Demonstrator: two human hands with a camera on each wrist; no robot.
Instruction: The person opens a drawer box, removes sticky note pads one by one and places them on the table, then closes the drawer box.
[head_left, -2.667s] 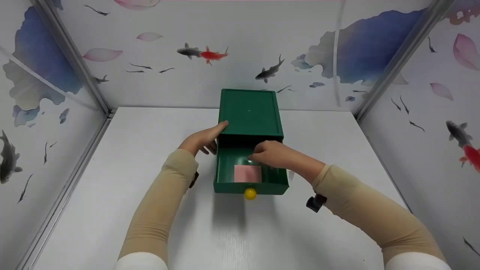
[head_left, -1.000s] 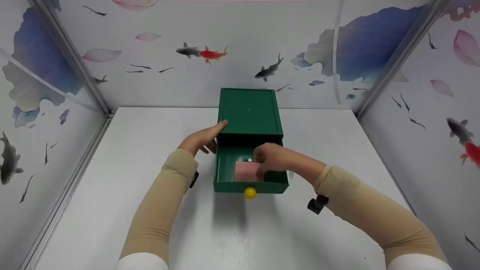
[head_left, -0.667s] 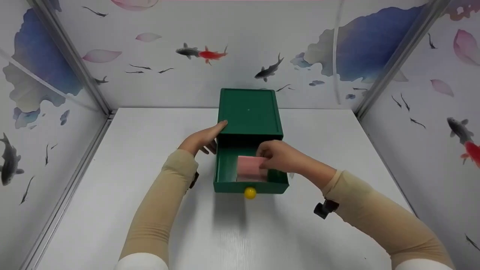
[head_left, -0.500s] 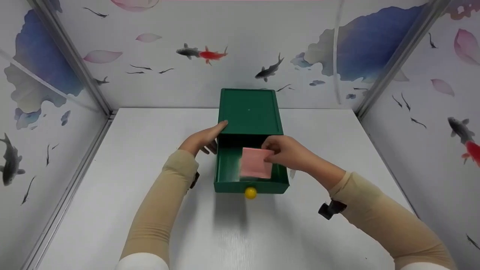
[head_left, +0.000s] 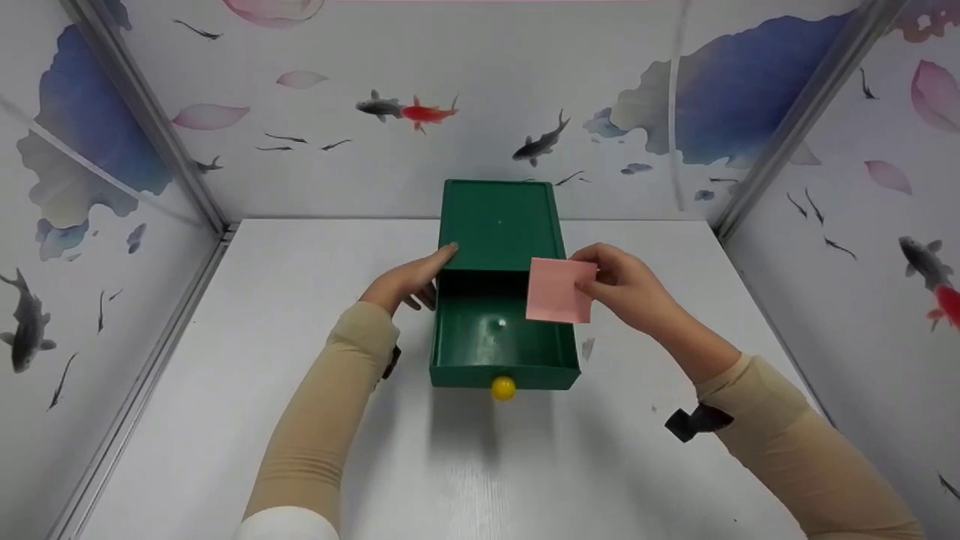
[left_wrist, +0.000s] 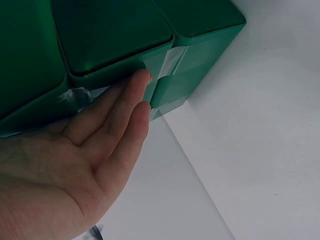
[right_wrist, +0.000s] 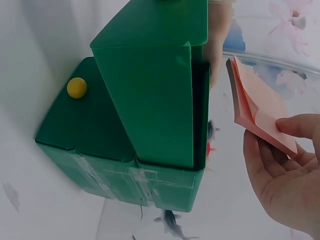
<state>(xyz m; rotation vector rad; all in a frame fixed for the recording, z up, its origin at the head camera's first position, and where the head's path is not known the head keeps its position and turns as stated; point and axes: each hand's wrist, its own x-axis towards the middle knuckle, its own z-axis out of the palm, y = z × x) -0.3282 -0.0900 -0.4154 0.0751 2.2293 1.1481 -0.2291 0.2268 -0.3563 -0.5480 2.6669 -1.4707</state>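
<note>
A green drawer cabinet [head_left: 499, 225] stands at the back of the white table, its top drawer [head_left: 461, 377] pulled out. My right hand [head_left: 634, 292] pinches a pink sticky note pad [head_left: 555, 296] between thumb and fingers. The pad is up above the drawer's right side; in the right wrist view the sticky notes [right_wrist: 267, 105] fan slightly apart at one edge. My left hand [head_left: 405, 283] rests against the cabinet's left side, thumb on the top edge. In the left wrist view the fingers [left_wrist: 131, 107] lie extended along the taped side wall.
A round yellow knob [head_left: 503, 388] sticks out from the open drawer's front; another yellow knob [right_wrist: 77, 88] sits on a lower drawer. Clear tape [left_wrist: 172, 60] joins the stacked cabinet units. Printed walls [head_left: 480, 97] enclose the table at the back and sides.
My right hand has taken hold of the sticky note pad in the drawer and lifted it up, out and to the right. The left hand has stayed at the cabinet's side.
</note>
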